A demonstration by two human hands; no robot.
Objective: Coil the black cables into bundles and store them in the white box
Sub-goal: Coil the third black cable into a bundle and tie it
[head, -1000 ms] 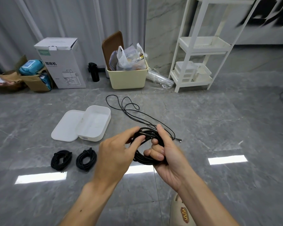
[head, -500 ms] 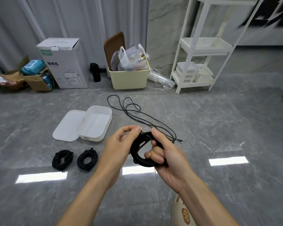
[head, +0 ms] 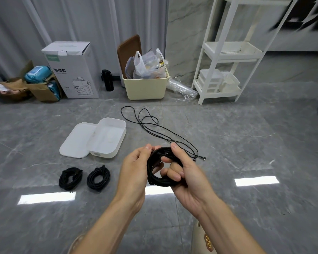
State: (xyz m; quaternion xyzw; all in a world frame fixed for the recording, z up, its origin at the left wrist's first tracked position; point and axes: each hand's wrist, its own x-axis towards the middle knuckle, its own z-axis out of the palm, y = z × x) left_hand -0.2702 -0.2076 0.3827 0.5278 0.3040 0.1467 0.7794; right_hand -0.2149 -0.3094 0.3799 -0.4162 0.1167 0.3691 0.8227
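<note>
Gripping a black cable coil in curled right hand fingers, left hand pinching its top, above a grey floor.

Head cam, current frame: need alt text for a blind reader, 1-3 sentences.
Two bare hands hold a coiled black cable above a grey floor, the left hand pinching its top and the right hand gripping through the loop. Beyond lie an open white box beside its lid, two finished bundles, and one loose cable.
</note>
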